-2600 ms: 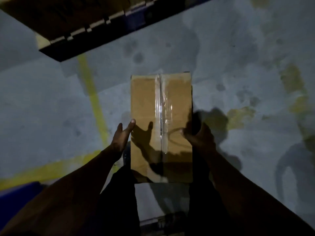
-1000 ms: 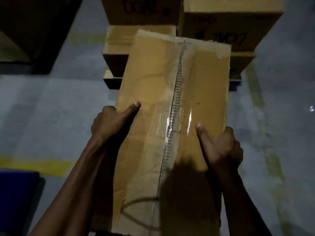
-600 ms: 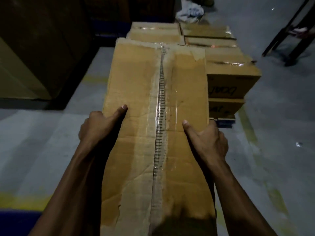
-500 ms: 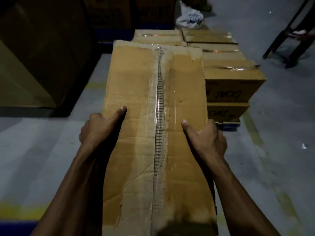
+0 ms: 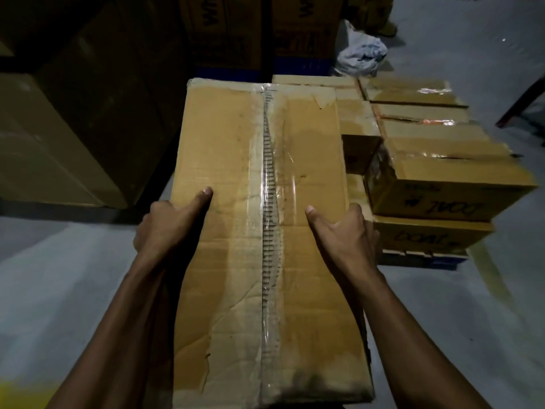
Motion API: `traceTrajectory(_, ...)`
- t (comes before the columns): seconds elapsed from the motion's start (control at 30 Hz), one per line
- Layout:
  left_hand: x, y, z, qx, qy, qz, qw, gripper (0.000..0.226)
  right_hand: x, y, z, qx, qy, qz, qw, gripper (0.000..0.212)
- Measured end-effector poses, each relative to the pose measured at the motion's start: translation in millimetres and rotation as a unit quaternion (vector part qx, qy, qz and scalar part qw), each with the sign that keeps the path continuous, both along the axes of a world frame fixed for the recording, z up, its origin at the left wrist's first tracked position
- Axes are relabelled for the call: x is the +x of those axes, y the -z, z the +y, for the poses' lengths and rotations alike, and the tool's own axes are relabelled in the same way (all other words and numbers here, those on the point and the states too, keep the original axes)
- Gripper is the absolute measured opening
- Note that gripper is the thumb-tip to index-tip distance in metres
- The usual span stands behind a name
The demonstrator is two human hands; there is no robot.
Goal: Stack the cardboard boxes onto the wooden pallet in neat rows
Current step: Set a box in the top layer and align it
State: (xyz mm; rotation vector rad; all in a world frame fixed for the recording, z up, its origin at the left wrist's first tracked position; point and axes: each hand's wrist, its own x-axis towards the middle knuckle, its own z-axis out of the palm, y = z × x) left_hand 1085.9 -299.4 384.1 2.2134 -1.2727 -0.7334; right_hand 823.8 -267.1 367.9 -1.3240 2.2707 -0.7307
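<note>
A long cardboard box (image 5: 265, 231) fills the middle of the head view, its top face up and a strip of clear tape (image 5: 269, 202) running down the centre seam from the far edge to the near one. The left hand (image 5: 168, 228) clasps the box's left side, thumb lying flat across the top face and pointing forward, the remaining fingers curled down over the edge out of sight. The right hand (image 5: 345, 231) grips the right side the same way, thumb laid on top near the tape, fingers wrapped over the right edge. The box is held off the grey floor (image 5: 59, 276), its far end reaching over the left part of the stacked boxes (image 5: 427, 160), which sit in 2 layers on the wooden pallet (image 5: 421, 256) just to the right. Whether the carried box touches that stack cannot be told. Tall dark cartons (image 5: 73, 113) stand to the left, printed cartons (image 5: 236, 31) at the back, and a crumpled white bag (image 5: 361, 56) lies on the floor beyond the stack
</note>
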Motion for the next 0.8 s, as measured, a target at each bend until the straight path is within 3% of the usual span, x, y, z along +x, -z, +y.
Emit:
traceTrajectory(0.37,49,-13,-206,-0.020,0.047,0.003,0.999,0.073,53,-5,-203,0.007,0.025,-0.004,1.000,0.076)
traceTrajectory(0.67,69,-13,-342,0.000,0.085,-0.001,0.996,0.104,75,-19,-298,0.003,0.084,0.019,0.996,0.074)
traceTrajectory(0.8,72,-7,-408,-0.007,0.143,0.048,0.989,0.076,92,-17,-329,0.009,0.142,0.024,0.990,0.067)
